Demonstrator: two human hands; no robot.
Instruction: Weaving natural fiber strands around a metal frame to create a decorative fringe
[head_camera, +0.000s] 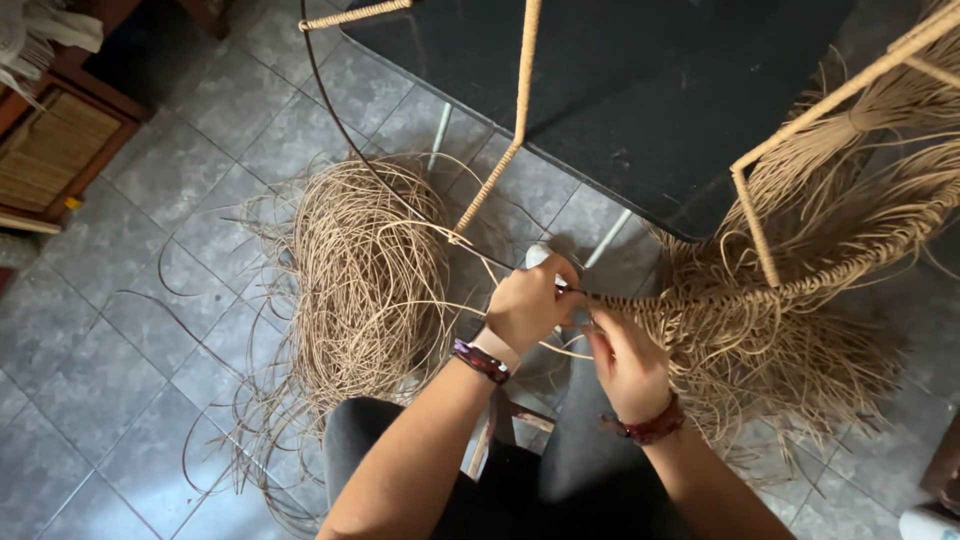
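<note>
Free room and obstructions about the wire frame rim (640, 298)

Directly above the rim, passage is blocked by the dark table top (640, 90); its pale legs (606, 240) stand just behind the rim. To the right of the rim, the way is closed by wrapped frame bars (760, 230) and a dense fringe of loose rattan strands (800, 350) hanging below it. To the left of the rim, a large heap of coiled rattan (365, 280) covers the floor, with stray strands crossing the gap toward the left hand (527, 303) and right hand (628, 362). Bare grey floor tiles (110, 350) are seen far left of the rim, beyond the heap. A wrapped upright bar (520, 100) and thin bare wire arc rise above left.
</note>
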